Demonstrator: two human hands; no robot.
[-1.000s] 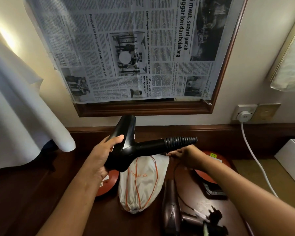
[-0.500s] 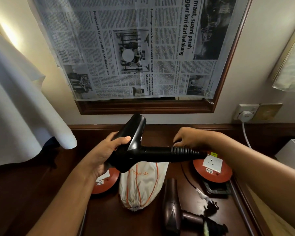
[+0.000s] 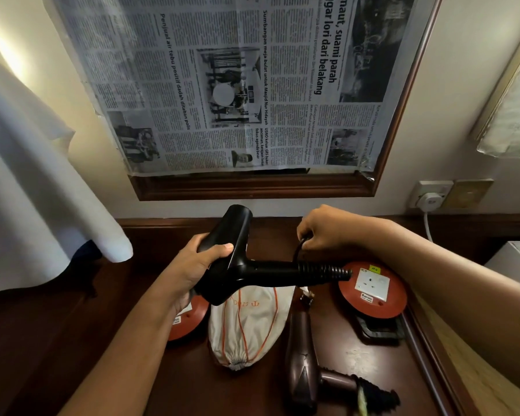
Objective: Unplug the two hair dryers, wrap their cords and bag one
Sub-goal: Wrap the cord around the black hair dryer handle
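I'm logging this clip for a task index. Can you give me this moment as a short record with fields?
left hand: left hand grips the barrel of the black hair dryer, held above the desk
right hand: right hand pinches the black cord over the dryer's handle
brown hair dryer: brown hair dryer lies on the desk
bag: white drawstring bag lies on the desk beneath the black dryer
cord reels: red reel at right, second reel partly hidden
wall socket: white plug in it
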